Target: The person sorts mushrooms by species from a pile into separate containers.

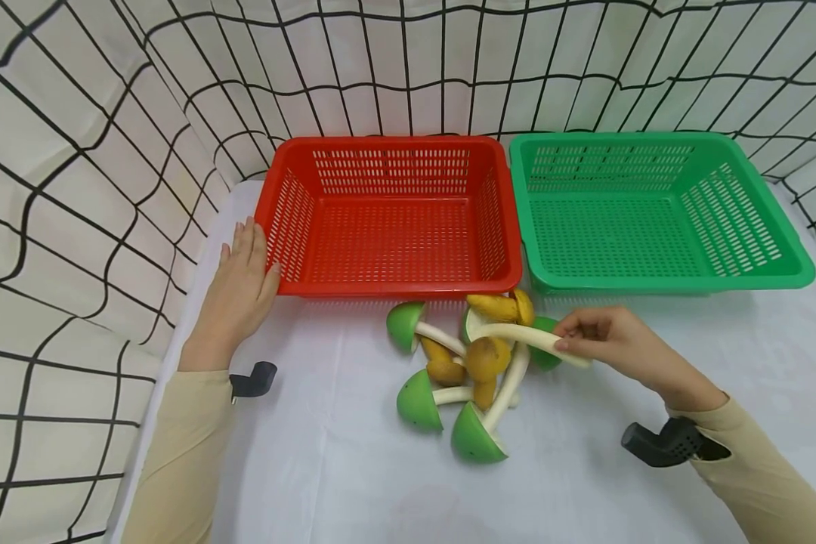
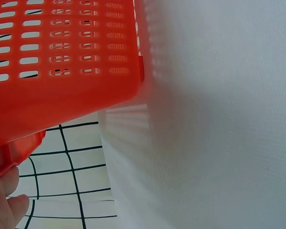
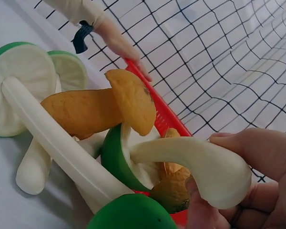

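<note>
My right hand (image 1: 629, 351) pinches the pale stem of a green-capped toy mushroom (image 1: 517, 332) near its end. The cap of that mushroom lies on the far side of a small pile; the right wrist view shows the stem (image 3: 176, 150) between thumb and fingers. Around it are other green-capped mushrooms (image 1: 477, 438) and brown-yellow mushrooms (image 1: 487, 359), some overlapping. My left hand (image 1: 234, 298) rests with straight fingers along the left rim of a red basket (image 1: 394, 289). In the left wrist view only its fingertips (image 2: 19, 205) show, touching the rim.
A green basket (image 1: 673, 284) stands beside the red one, to its right; nothing is seen in either. Both stand on a white cloth-covered table (image 1: 353, 468). Black netting (image 1: 408, 83) over white cloth encloses the back and sides. Each wrist carries a small black camera (image 1: 663, 442).
</note>
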A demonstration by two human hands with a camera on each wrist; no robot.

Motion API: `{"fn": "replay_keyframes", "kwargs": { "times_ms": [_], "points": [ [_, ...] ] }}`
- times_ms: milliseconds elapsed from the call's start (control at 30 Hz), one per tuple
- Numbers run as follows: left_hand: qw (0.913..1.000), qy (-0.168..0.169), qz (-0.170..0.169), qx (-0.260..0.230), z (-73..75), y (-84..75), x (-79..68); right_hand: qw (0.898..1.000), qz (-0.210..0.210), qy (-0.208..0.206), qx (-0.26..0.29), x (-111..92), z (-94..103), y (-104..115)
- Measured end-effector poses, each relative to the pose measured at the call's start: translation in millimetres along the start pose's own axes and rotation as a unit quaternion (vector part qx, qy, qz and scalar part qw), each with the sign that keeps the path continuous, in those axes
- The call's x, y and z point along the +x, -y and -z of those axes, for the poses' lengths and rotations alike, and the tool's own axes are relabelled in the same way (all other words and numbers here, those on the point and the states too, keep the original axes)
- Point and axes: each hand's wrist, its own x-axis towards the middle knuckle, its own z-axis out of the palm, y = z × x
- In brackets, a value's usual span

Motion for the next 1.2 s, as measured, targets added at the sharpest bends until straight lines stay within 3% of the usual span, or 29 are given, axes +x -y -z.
{"fn": "replay_keyframes", "kwargs": {
  "times_ms": [333, 667, 1200],
  "points": [
    [1.0, 0.0, -0.002, -0.005, 0.9, -0.5, -0.3, 0.998, -0.021, 0.023, 0.053, -2.9, 0.6, -8.2],
    [1.0, 0.004, 0.001, -0.004, 0.9, -1.4, 0.0, 0.996, -0.035, 0.057, 0.06, -4.9, 1.2, -9.0],
    [0.9999, 0.003, 0.01, -0.003, -0.7, 0.0, 0.6, 0.996, -0.013, 0.06, 0.071, -13.2, 4.8, -11.9]
  ]
}}
